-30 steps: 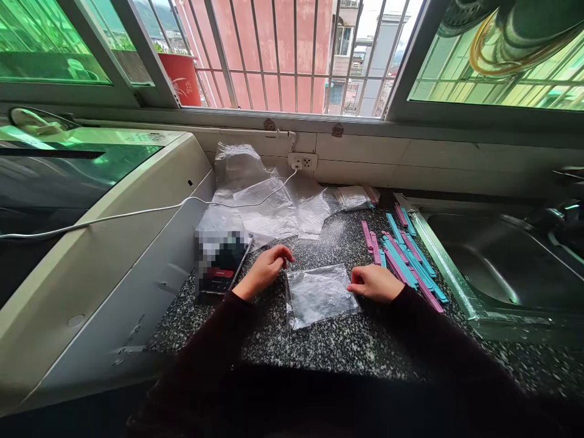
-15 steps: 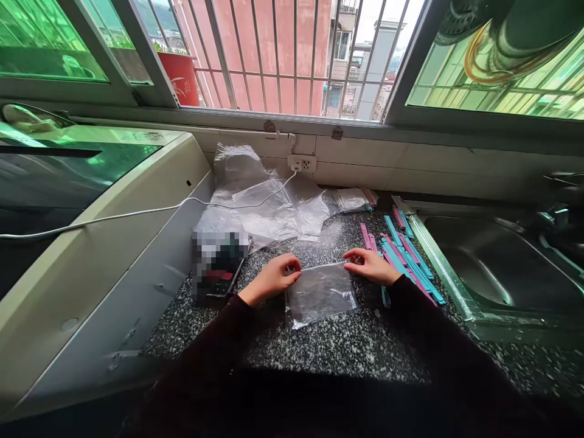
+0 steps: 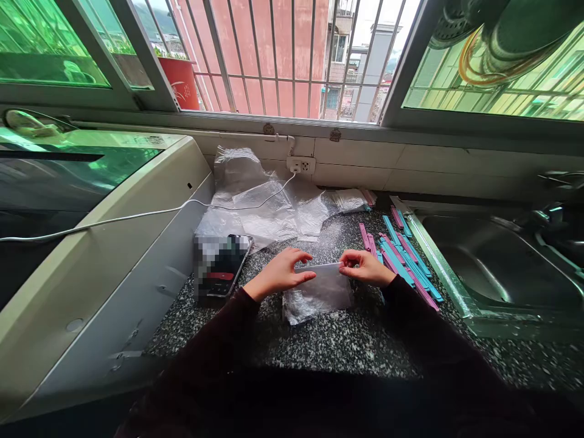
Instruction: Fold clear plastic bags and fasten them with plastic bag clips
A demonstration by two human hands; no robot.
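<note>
A clear plastic bag (image 3: 319, 299) lies on the speckled counter in front of me, its far edge raised a little. My right hand (image 3: 367, 267) pinches the far right corner of this bag between thumb and fingers. At the far left corner, my left hand (image 3: 283, 272) has its thumb and fingers apart, beside the bag's edge; whether it touches the plastic is hard to see. Pink and blue flat strips (image 3: 406, 258) lie in a loose pile to the right of my right hand. Left of my left hand rests a phone (image 3: 230, 264), partly blurred out.
More clear plastic bags (image 3: 264, 210) are spread at the back by the wall. A white cable (image 3: 173, 210) runs over them from the socket (image 3: 301, 165). A washing machine (image 3: 182, 188) bounds the left side, a metal sink (image 3: 474, 255) the right.
Both hands have moved to the bag's far edge, the left one rightward. My right hand now grips the far right corner, and that edge has lifted. My left fingers have spread.
</note>
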